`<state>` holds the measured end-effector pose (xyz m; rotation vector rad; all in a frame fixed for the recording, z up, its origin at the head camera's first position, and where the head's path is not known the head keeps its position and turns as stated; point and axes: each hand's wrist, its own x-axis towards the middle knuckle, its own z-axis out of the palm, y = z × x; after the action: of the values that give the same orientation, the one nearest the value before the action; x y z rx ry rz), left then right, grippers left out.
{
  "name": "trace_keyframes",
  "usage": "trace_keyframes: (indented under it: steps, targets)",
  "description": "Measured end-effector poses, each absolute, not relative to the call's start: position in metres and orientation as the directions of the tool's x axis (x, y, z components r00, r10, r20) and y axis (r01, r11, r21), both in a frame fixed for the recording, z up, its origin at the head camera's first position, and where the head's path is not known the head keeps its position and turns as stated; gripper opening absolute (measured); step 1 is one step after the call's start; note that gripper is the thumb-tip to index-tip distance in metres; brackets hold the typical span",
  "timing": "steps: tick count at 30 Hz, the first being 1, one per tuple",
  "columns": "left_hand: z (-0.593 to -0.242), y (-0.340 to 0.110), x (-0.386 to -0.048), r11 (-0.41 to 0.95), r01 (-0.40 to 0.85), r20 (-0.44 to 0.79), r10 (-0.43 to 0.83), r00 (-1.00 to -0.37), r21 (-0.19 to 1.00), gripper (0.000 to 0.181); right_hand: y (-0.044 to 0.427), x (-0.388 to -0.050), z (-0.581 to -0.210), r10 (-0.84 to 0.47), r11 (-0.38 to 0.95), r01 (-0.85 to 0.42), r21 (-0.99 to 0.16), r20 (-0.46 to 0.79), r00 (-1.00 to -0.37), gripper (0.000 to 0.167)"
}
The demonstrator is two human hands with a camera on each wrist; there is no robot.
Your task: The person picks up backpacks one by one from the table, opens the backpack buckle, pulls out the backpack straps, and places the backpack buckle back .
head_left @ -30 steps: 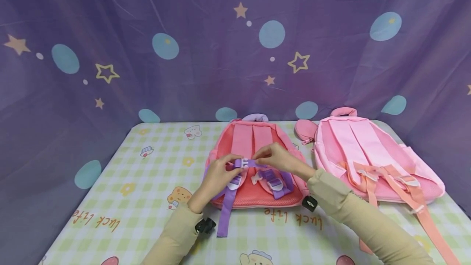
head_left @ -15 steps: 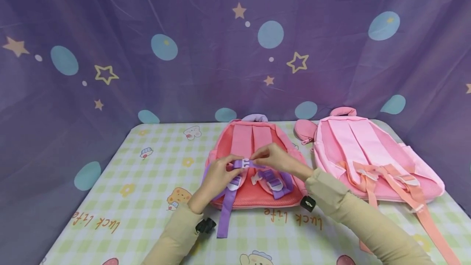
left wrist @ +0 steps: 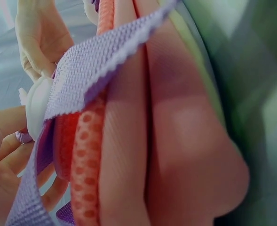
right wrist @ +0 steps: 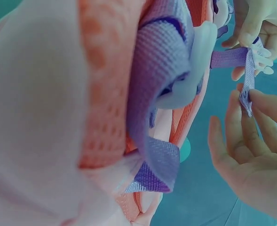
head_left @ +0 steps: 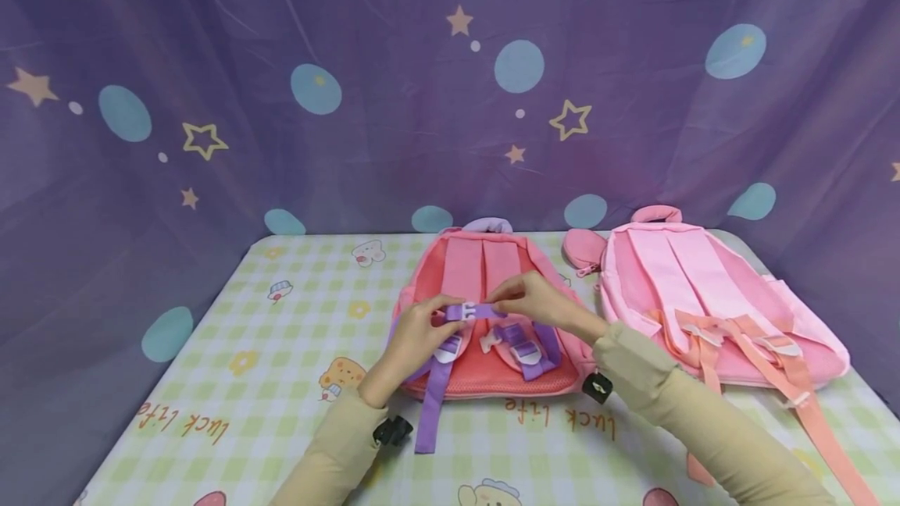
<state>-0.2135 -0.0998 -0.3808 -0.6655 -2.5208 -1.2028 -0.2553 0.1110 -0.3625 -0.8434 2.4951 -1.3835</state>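
Note:
A coral-pink backpack [head_left: 430, 276] lies with its shoulder straps facing up. Above its back panel, my left hand [head_left: 411, 338] pinches a white plastic buckle [head_left: 469, 311] threaded on purple webbing. The tail of this purple strap [right wrist: 249, 77] is held between thumb and fingers of my right hand [head_left: 537, 304], to the right of the buckle. A second white buckle half [head_left: 489, 340] lies loose just below. White adjusters [head_left: 526, 351] with purple webbing sit on both shoulder straps. In the left wrist view a purple strap [left wrist: 100, 61] crosses the foreground and partly hides both hands.
To the right lies a light-pink backpack [head_left: 738, 287] with orange straps, some hanging toward the table's front. A small round pink pouch [head_left: 583, 247] sits between the bags. Green checked cloth [head_left: 281, 350] covers the table; a purple patterned curtain [head_left: 394, 155] stands behind.
My right hand moves slightly left, then back to the right, where more purple strap shows between it and the buckle. My left hand stays nearly still.

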Motion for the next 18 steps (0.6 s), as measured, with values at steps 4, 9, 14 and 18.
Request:
trace_keyframes:
  steps: [4, 9, 14, 18]
  targets:
    - [-0.3811, -0.0991, -0.2137, 0.559, 0.506, 0.423, 0.283, -0.861, 0.657, 0.028, 0.1099, -0.2545, -0.3612, -0.549, 0.398, -0.391, -0.830, 0.126, -0.826, 0.015]
    - [-0.3810, -0.0981, -0.2134, 0.574, 0.497, 0.409, 0.286, -0.867, 0.651, 0.027, 0.1081, -0.2525, -0.3597, -0.557, 0.375, -0.384, -0.844, 0.126, -0.821, 0.015]
    - [-0.3799, -0.0964, -0.2134, 0.588, 0.494, 0.410, 0.282, -0.867, 0.640, 0.027, 0.1059, -0.2518, -0.3586, -0.558, 0.352, -0.371, -0.859, 0.125, -0.820, 0.015]
    - [-0.3800, -0.0951, -0.2139, 0.588, 0.490, 0.408, 0.278, -0.870, 0.644, 0.027, 0.1035, -0.2530, -0.3598, -0.559, 0.343, -0.355, -0.870, 0.115, -0.821, 0.016]
